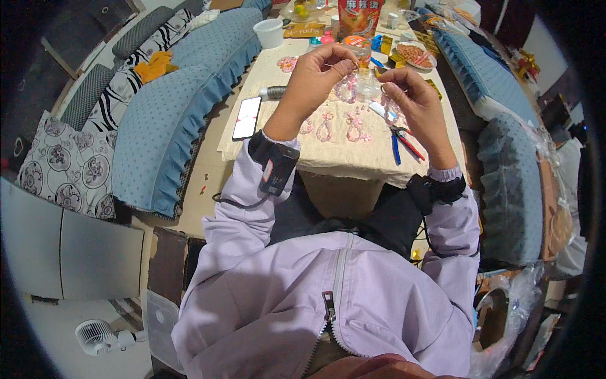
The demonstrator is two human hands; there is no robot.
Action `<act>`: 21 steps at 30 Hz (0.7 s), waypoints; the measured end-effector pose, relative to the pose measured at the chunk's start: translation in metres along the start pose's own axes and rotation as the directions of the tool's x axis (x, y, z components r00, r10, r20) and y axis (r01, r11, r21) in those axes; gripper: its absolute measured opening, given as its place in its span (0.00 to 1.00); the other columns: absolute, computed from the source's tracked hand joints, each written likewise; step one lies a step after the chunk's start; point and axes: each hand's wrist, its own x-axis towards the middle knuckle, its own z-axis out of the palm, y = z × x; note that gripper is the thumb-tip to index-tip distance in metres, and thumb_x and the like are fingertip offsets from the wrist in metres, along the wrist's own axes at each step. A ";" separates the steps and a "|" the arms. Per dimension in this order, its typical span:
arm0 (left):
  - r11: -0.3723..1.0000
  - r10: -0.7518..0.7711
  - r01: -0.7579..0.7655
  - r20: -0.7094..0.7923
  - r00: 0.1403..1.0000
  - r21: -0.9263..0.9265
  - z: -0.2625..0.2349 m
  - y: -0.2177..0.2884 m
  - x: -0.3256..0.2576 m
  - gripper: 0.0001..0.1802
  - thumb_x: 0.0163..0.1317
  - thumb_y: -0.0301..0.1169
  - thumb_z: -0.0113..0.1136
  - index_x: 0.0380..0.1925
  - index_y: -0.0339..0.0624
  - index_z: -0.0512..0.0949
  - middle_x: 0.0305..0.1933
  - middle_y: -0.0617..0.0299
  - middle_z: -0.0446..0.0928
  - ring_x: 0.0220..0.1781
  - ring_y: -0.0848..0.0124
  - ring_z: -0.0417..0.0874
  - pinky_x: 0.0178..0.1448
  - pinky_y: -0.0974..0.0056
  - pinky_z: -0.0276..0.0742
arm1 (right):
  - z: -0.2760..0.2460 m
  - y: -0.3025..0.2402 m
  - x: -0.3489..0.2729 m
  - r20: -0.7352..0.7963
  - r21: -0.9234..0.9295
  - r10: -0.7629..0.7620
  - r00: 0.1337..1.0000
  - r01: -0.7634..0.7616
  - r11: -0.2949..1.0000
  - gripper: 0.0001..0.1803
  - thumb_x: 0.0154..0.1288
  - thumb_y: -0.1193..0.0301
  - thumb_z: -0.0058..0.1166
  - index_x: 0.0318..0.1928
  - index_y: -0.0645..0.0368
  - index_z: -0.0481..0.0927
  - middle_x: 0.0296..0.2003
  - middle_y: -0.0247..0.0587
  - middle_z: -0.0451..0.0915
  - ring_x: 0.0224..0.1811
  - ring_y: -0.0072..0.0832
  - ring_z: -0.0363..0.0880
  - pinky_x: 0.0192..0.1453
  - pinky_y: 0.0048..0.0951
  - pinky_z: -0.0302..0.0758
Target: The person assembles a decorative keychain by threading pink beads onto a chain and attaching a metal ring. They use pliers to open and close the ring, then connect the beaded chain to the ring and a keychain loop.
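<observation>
Pinching thin wire [339, 65], left hand [315, 79], right hand [413, 95] above pink beaded loops [325, 126].

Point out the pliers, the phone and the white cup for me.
pliers [396, 146], head view, on the blue handle.
phone [247, 117], head view, middle of its dark screen.
white cup [269, 33], head view, on its side wall.

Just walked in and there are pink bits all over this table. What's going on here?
A person in a lilac jacket sits at a low cloth-covered table between blue sofas. The left hand and right hand are raised together, pinching something thin and small between the fingertips; what exactly is too small to tell. Small pink beaded pieces lie on the cloth, with blue and red pliers and a phone nearby.
</observation>
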 end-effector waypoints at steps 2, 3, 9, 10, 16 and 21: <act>0.999 -0.012 0.013 0.027 1.000 -0.048 -0.003 0.002 0.001 0.07 0.67 0.29 0.60 0.42 0.39 0.79 0.39 0.64 0.81 0.42 0.77 0.81 0.50 0.72 0.77 | -0.001 -0.001 0.000 0.005 0.027 -0.044 0.999 0.044 0.999 0.08 0.70 0.72 0.55 0.45 0.63 0.79 0.38 0.31 0.81 0.39 0.16 0.76 0.47 0.19 0.73; 0.998 -0.023 0.025 0.038 0.999 -0.063 -0.004 0.002 0.001 0.07 0.67 0.28 0.60 0.42 0.39 0.79 0.39 0.64 0.81 0.43 0.76 0.81 0.50 0.71 0.77 | -0.001 -0.001 0.000 0.004 0.037 -0.043 0.999 0.043 0.998 0.08 0.70 0.72 0.55 0.46 0.63 0.79 0.38 0.31 0.81 0.40 0.16 0.76 0.48 0.19 0.73; 0.994 -0.058 0.065 0.079 0.995 -0.088 -0.007 0.003 0.002 0.07 0.68 0.28 0.59 0.43 0.38 0.78 0.40 0.61 0.81 0.44 0.74 0.82 0.52 0.70 0.77 | -0.002 0.000 0.001 0.010 0.082 -0.060 0.998 0.059 0.995 0.09 0.71 0.72 0.54 0.47 0.63 0.78 0.40 0.32 0.80 0.42 0.17 0.76 0.50 0.20 0.73; 0.994 -0.056 0.064 0.083 0.995 -0.089 -0.007 0.002 0.002 0.07 0.68 0.28 0.58 0.43 0.38 0.78 0.40 0.61 0.81 0.44 0.74 0.82 0.53 0.70 0.77 | -0.001 0.000 0.002 0.003 0.094 -0.071 0.997 0.071 0.993 0.09 0.71 0.72 0.54 0.47 0.63 0.78 0.41 0.33 0.80 0.42 0.17 0.76 0.50 0.20 0.73; 0.992 -0.048 0.062 0.124 0.991 -0.107 -0.008 0.002 0.001 0.08 0.69 0.28 0.57 0.44 0.38 0.77 0.40 0.60 0.81 0.44 0.74 0.82 0.52 0.70 0.77 | -0.002 -0.001 0.004 -0.004 0.156 -0.100 0.995 0.100 0.983 0.10 0.71 0.72 0.54 0.47 0.64 0.78 0.41 0.33 0.80 0.44 0.17 0.77 0.51 0.20 0.74; 0.994 -0.037 0.047 0.102 0.994 -0.103 -0.007 0.003 0.001 0.08 0.68 0.29 0.58 0.44 0.38 0.78 0.39 0.63 0.81 0.44 0.76 0.81 0.51 0.70 0.76 | -0.004 -0.003 0.004 0.011 0.168 -0.093 0.996 0.090 0.982 0.10 0.70 0.72 0.55 0.48 0.63 0.78 0.41 0.32 0.81 0.44 0.18 0.77 0.52 0.20 0.74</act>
